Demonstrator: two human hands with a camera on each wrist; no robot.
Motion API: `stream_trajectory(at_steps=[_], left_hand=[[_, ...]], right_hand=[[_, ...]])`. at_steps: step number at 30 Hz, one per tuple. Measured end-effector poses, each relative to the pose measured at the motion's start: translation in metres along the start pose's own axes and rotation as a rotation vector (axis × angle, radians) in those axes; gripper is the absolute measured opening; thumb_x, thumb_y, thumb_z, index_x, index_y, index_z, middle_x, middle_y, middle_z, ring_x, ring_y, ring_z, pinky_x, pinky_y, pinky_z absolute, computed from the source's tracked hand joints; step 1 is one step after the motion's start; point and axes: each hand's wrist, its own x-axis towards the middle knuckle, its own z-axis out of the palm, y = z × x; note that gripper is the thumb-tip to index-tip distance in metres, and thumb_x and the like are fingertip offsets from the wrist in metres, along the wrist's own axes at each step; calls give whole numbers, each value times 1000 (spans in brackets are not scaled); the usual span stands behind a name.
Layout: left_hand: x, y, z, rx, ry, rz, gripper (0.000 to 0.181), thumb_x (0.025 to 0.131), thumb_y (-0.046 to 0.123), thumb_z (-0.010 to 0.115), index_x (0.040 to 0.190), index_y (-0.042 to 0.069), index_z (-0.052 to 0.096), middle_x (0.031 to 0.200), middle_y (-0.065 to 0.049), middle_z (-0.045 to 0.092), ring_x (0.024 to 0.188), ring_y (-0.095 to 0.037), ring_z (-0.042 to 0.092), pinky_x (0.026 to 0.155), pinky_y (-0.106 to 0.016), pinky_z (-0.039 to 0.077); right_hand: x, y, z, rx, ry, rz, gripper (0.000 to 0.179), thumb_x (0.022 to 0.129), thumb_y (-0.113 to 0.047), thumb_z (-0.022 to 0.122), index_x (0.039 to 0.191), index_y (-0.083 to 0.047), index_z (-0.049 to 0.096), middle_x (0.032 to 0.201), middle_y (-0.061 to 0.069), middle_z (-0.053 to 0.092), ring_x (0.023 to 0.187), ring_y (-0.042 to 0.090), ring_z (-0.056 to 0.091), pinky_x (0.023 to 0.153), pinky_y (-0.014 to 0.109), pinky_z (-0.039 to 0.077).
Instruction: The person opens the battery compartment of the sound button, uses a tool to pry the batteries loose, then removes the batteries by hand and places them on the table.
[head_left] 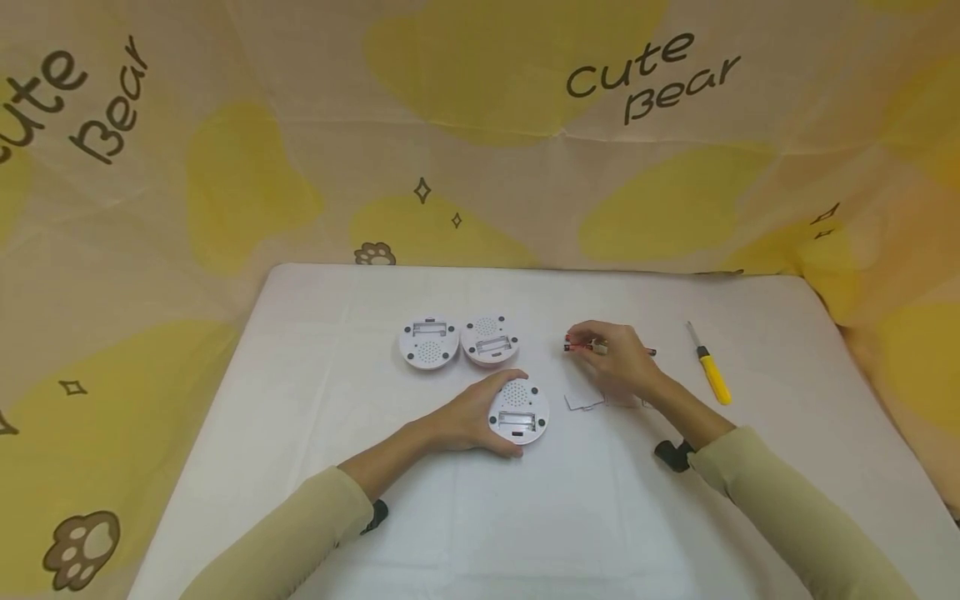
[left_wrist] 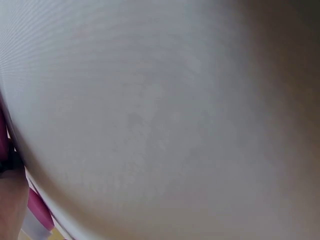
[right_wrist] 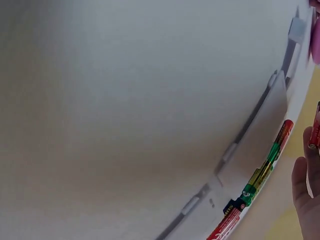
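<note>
My left hand [head_left: 471,414] grips the side of a round white device [head_left: 517,393], fingers at its far edge and thumb at its near edge. Its underside faces up, showing speaker holes, dark feet and an uncovered battery compartment. To the right, my right hand [head_left: 617,354] pinches a red battery [head_left: 572,342] in its fingertips; the right wrist view also shows that red battery [right_wrist: 314,134] at the fingers [right_wrist: 300,182]. Below this hand lie several red and green batteries [right_wrist: 260,177] beside thin white covers [right_wrist: 262,122]. The left wrist view is mostly tabletop.
Two more round white devices, one at left [head_left: 429,343] and one beside it [head_left: 490,337], lie underside up with uncovered compartments. A yellow-handled screwdriver [head_left: 712,373] lies to the right. The white table [head_left: 450,542] meets a patterned cloth backdrop [head_left: 480,192] behind.
</note>
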Motion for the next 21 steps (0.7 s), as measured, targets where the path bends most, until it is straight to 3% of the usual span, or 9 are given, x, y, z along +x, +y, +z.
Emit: stream_trajectory(at_steps=[13,21], left_hand=[[-1,4,-1,0,-4,-2,109,65,33,94,153,18,31,152,5,39,137,-8,38,116,-33,28],[2,5,-1,-31,16,-19,114,64,34,94,153,17,27,143,1,47,125,-13,48,110,-38,37]], right_hand=[[0,11,4,-98,-91,91,27,88,0,72,115,-5,70,104,4,74,94,21,67,85,43,52],[0,11,6,-167,-136,101,32,89,-3,73,120,-5,69,108,6,73,99,21,68,92,42,53]])
